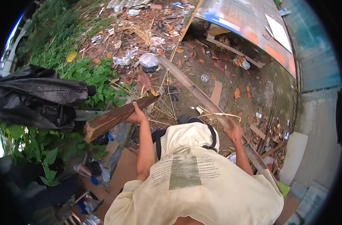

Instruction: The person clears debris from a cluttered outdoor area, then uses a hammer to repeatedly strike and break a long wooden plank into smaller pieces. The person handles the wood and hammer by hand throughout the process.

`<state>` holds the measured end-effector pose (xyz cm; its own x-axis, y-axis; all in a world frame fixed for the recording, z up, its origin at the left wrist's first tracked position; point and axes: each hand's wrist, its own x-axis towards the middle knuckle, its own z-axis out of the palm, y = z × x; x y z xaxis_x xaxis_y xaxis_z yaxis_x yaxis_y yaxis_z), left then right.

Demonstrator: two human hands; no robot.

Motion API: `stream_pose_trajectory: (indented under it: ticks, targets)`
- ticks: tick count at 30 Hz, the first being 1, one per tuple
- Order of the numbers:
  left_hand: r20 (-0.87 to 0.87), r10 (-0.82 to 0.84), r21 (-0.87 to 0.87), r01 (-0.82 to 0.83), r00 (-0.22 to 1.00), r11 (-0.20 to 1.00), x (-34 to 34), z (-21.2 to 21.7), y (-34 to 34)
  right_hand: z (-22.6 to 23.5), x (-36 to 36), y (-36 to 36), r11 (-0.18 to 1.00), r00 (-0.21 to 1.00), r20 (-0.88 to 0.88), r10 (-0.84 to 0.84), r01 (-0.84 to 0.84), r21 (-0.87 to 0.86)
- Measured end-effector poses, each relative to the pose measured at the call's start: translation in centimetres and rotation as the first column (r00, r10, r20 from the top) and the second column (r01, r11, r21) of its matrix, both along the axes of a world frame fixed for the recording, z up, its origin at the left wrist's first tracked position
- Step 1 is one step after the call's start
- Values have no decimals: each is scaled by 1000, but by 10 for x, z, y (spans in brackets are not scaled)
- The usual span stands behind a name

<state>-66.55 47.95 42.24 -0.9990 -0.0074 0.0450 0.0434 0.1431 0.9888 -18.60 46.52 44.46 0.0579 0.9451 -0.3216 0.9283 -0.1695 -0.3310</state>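
Observation:
My left hand is closed around a thick, dark brown piece of wood with a rough end, tilted up toward the right. In my right hand is a long greyish bamboo pole. It runs from the debris ahead, through my grip, and back past my right side. A thin pale curved strip crosses the pole just beyond the right fingers; whether they also hold it I cannot tell. Dry stalks lie on the ground near the wood's far end.
A black jacket hangs beside leafy plants at left. Litter and dry leaves cover the ground ahead, with a white plastic bag. A paint-stained panel stands at far right, near a teal wall. Wood scraps lie at right.

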Motion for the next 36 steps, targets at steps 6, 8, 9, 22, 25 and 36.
stream_pose_trajectory:
  ticks: [6, 8, 9, 22, 25, 36]
  targets:
    - [-132, -126, -331, 76, 983, 941, -4, -38, -34, 17, -20, -81, 992, 981, -149, 122, -115, 56]
    - [-66, -274, -294, 244, 959, 924, 5, -30, -47, 14, -22, -117, 994, 991, -78, 111, -108, 34]
    - [-32, -344, -275, 322, 939, 906, 10, -22, -57, 13, -24, -138, 994, 993, -43, 109, -108, 19]
    - [-66, -601, -236, 573, 796, 785, 14, -52, -191, -6, -35, -357, 976, 965, 143, -218, 214, 38]
    - [28, -678, -289, 656, 734, 698, 30, -49, -206, -12, -38, -415, 912, 899, 156, -409, 408, 39]
    - [256, -855, -17, 886, 452, 463, 156, -32, -232, 1, -12, -593, 525, 524, 60, -850, 828, 196]
